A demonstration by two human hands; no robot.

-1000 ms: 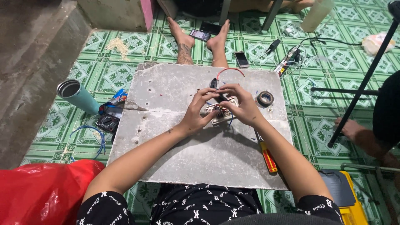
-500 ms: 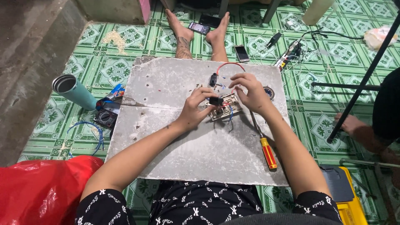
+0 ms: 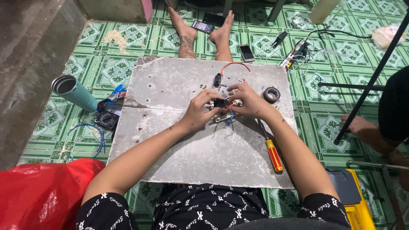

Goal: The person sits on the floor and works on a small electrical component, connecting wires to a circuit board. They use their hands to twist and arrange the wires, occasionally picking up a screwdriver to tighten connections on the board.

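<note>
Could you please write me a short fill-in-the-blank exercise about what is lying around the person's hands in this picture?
1. The left hand and right hand meet over a small black part on a grey ____.
2. The screwdriver beside the right forearm has an orange and ____ handle.
3. The roll of black tape lies just to the ____ of the right hand.
4. The teal cup stands on the green ____ floor.

Missing words: slab; yellow; right; tiled

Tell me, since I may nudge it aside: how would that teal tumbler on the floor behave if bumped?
The teal tumbler stands tall and narrow on the tiled floor, so it probably tips easily. Being round, it would likely roll afterwards. Its top looks open; any contents could spill.
</note>
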